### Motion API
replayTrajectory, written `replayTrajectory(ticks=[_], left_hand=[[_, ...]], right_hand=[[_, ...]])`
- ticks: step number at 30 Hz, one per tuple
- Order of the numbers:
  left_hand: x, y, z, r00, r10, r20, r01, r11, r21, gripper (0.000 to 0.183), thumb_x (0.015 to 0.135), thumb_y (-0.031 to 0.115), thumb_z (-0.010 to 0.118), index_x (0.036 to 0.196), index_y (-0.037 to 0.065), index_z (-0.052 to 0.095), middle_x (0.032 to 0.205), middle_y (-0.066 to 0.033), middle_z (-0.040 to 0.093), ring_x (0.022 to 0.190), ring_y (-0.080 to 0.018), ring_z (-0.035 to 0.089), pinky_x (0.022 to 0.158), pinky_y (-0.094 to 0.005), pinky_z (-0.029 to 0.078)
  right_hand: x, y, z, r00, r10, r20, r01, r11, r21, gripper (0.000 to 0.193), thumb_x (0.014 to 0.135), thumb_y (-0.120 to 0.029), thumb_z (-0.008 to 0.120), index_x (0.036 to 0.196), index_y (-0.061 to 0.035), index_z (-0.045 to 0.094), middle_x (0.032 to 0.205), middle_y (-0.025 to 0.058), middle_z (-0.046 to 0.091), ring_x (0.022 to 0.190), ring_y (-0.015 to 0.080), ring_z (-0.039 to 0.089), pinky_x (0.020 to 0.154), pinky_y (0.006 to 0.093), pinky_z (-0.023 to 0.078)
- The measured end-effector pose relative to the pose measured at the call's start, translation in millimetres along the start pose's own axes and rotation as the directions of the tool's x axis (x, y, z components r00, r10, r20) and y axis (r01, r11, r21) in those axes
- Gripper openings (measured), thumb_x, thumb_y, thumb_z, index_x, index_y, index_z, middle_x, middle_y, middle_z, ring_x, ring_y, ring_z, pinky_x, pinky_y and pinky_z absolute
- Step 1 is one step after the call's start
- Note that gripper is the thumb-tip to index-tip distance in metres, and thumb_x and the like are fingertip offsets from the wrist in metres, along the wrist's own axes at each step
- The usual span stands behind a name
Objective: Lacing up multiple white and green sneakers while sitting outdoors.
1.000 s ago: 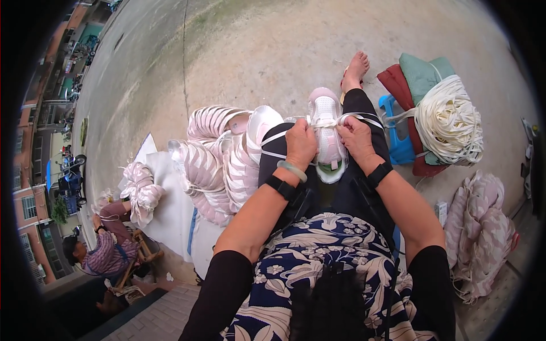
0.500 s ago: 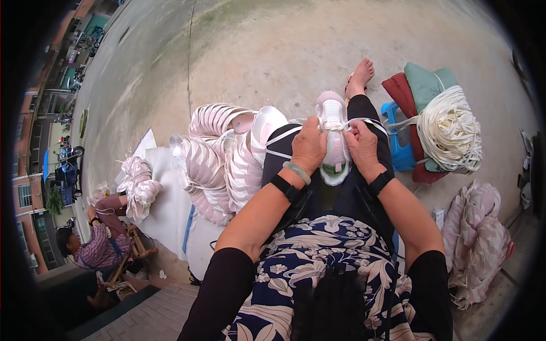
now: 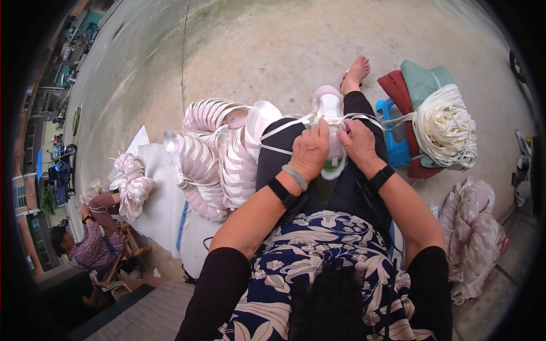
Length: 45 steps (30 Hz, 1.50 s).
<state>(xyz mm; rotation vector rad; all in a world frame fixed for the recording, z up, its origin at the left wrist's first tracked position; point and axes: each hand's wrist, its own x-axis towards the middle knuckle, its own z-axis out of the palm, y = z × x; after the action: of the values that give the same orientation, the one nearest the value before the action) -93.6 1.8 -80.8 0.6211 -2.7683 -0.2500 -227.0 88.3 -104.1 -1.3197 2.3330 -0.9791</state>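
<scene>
Between my thighs lies a pink-and-white shoe upper [image 3: 328, 105], toe pointing away from me, a bit of green showing inside its heel end. A white shoelace [image 3: 364, 117] crosses it and spreads out over both thighs. My left hand [image 3: 310, 150] is bent over the left side of the upper, its fingers closed at the lace; the fingertips are partly hidden. On the right side my right hand [image 3: 358, 143] pinches the lace near the throat of the upper, thumb and fingers together.
Stacked pink-and-white uppers [image 3: 219, 162] lie left of my leg on a white sheet [image 3: 162, 187]. To the right, a bundle of white laces [image 3: 446, 128] leans on folded cloths over a blue stool [image 3: 395, 142]. Tied uppers [image 3: 472, 238] lie nearer. Another person [image 3: 96, 244] sits far left.
My left hand has turned, its knuckles now over the upper and its index finger stretched toward the toe. My right hand has shifted slightly left, closer to the middle of the upper.
</scene>
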Motion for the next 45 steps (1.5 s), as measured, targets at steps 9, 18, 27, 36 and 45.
replayTrajectory(ticks=[9, 18, 27, 36, 45], left_hand=[[3.6, -4.9, 7.9, 0.991, -0.129, 0.016, 0.126, 0.982, 0.143, 0.026, 0.076, 0.008, 0.050, 0.099, -0.005, 0.050, 0.061, -0.0087, 0.056, 0.055, -0.0229, 0.059, 0.044, -0.0346, 0.046], [-1.7, 8.1, 39.4, 0.980, -0.194, 0.035, 0.191, 0.979, 0.065, 0.040, 0.075, 0.006, 0.048, 0.108, -0.017, 0.043, 0.067, -0.0155, 0.060, 0.057, -0.0238, 0.062, 0.049, -0.0335, 0.049], [6.2, 6.1, 13.6, 0.973, -0.164, 0.162, 0.170, 0.985, -0.026, 0.052, 0.075, 0.006, 0.049, 0.116, -0.020, 0.034, 0.069, -0.0183, 0.061, 0.060, -0.0250, 0.063, 0.053, -0.0315, 0.050], [3.2, 0.6, 18.8, 0.979, -0.167, 0.121, 0.184, 0.973, -0.142, 0.040, 0.076, 0.006, 0.048, 0.108, -0.017, 0.041, 0.073, -0.0216, 0.061, 0.068, -0.0310, 0.064, 0.058, -0.0352, 0.050], [3.0, 1.0, 11.1, 0.955, -0.269, 0.123, 0.295, 0.906, -0.303, 0.019, 0.076, 0.006, 0.047, 0.092, -0.005, 0.043, 0.068, -0.0231, 0.059, 0.067, -0.0359, 0.062, 0.057, -0.0404, 0.050]], right_hand=[[5.1, 4.6, 8.8, 0.949, -0.302, -0.087, 0.285, 0.944, -0.164, 0.016, 0.071, -0.011, 0.052, 0.085, -0.0035, 0.053, 0.078, 0.0148, 0.053, 0.076, 0.0336, 0.054, 0.066, 0.0425, 0.045], [3.9, 30.8, 8.9, 0.967, -0.255, -0.007, 0.249, 0.946, -0.206, 0.043, 0.075, -0.005, 0.046, 0.117, 0.0061, 0.047, 0.102, 0.0251, 0.057, 0.090, 0.0373, 0.058, 0.078, 0.0404, 0.046], [12.8, 19.2, -2.6, 0.963, -0.261, 0.071, 0.270, 0.940, -0.208, 0.038, 0.081, -0.011, 0.047, 0.116, 0.0038, 0.047, 0.100, 0.0245, 0.058, 0.090, 0.0379, 0.057, 0.079, 0.0407, 0.045], [21.1, 12.4, -8.8, 0.983, -0.095, 0.159, 0.117, 0.984, -0.133, 0.038, 0.077, -0.008, 0.047, 0.113, 0.0035, 0.048, 0.092, 0.0232, 0.058, 0.082, 0.0369, 0.058, 0.072, 0.0408, 0.045], [17.4, 15.0, -5.8, 0.929, -0.369, 0.037, 0.370, 0.915, -0.163, 0.041, 0.075, -0.005, 0.050, 0.115, 0.0009, 0.049, 0.078, 0.0196, 0.059, 0.067, 0.0338, 0.059, 0.061, 0.0399, 0.046]])
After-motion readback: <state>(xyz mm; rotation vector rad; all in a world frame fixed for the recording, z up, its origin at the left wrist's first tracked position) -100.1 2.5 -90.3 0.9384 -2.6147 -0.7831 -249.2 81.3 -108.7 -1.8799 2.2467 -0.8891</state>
